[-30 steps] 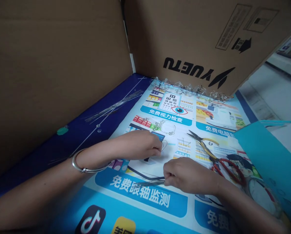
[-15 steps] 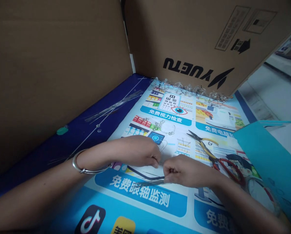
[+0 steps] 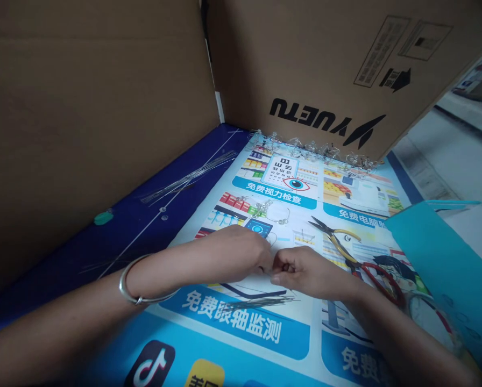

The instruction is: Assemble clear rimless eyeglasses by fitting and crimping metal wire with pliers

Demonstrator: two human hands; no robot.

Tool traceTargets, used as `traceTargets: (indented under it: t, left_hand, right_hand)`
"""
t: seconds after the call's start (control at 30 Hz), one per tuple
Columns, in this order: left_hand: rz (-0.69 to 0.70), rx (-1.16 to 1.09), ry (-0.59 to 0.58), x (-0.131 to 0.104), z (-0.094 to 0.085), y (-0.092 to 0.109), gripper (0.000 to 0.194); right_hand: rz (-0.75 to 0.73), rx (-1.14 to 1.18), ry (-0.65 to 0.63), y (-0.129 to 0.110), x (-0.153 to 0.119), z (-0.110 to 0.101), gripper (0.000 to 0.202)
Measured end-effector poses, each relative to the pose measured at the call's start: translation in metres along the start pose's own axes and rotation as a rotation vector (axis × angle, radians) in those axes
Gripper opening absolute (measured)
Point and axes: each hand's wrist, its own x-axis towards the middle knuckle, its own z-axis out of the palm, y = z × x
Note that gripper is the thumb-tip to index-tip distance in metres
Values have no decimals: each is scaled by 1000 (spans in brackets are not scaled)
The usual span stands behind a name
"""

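Note:
My left hand [image 3: 251,253], with a silver bangle [image 3: 130,285] on its wrist, is closed with its knuckles up. My right hand [image 3: 305,271] is curled into a pinch, its fingertips against or very near the left fingers. Whatever they hold between them is too small or hidden to make out; a fine curved line shows just above the left knuckles. A bundle of thin metal wires [image 3: 261,303] lies just below the hands. Beyond them are clear beads on bent wire [image 3: 265,207]. Pliers [image 3: 338,239] with yellow and red handles lie to the right, jaws apart.
Cardboard walls [image 3: 104,107] stand at left and back. A row of wired clear beads [image 3: 313,149] runs along the back wall's foot. More straight wires [image 3: 190,177] lie on the dark blue strip at left. A teal box [image 3: 438,258] stands at right, near a roll [image 3: 430,322].
My hands have come together, the left moving right and the right lifting slightly. More of the wire bundle below now shows.

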Motion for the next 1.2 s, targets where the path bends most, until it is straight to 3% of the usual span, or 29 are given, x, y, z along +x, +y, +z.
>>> traceTargets:
  t: [0.23, 0.6, 0.8, 1.2]
  left_hand:
    - [-8, 345, 95, 5, -5, 12, 18]
    - [17, 596, 269, 10, -2, 3, 12]
    - [33, 622, 252, 14, 5, 2, 11]
    - [-75, 611, 240, 15, 18, -3, 13]
  right_hand:
    - [77, 165, 135, 4, 2, -1, 7]
    - [15, -68, 404, 10, 9, -3, 11]
    - [-46, -159, 474, 19, 11, 2, 20]
    - [11, -245, 561, 22, 16, 9, 18]
